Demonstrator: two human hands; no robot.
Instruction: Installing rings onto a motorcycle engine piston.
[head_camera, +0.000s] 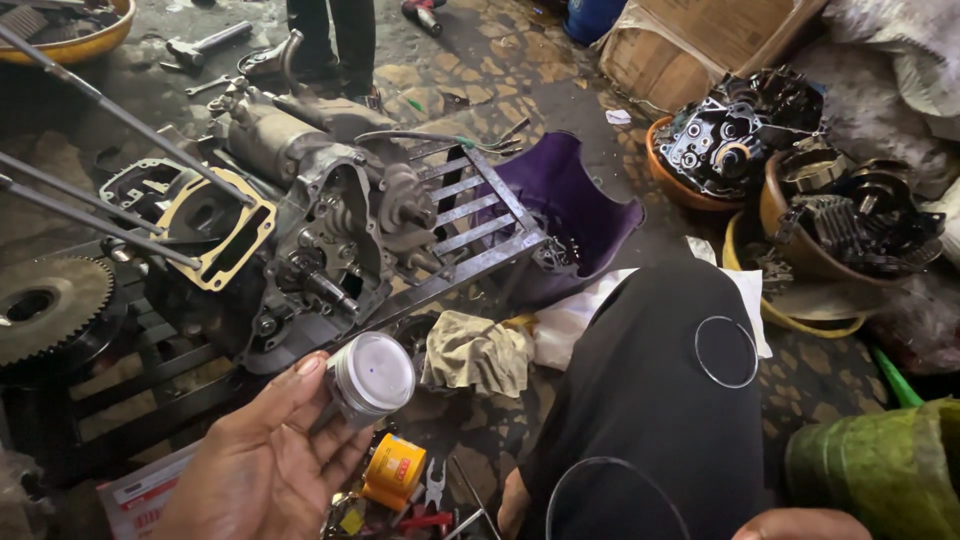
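Now gripping the piston (371, 376) round its skirt in the left hand (265, 455), fingers closed on it — solid, smooth metal, probably oily.

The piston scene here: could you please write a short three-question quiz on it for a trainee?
1. True or false: the left hand holds the piston.
2. What lies on the knee? A) a gear B) a thin ring C) a hammer
3. What colour is the tub right of the engine?

Key: 1 true; 2 B; 3 purple.
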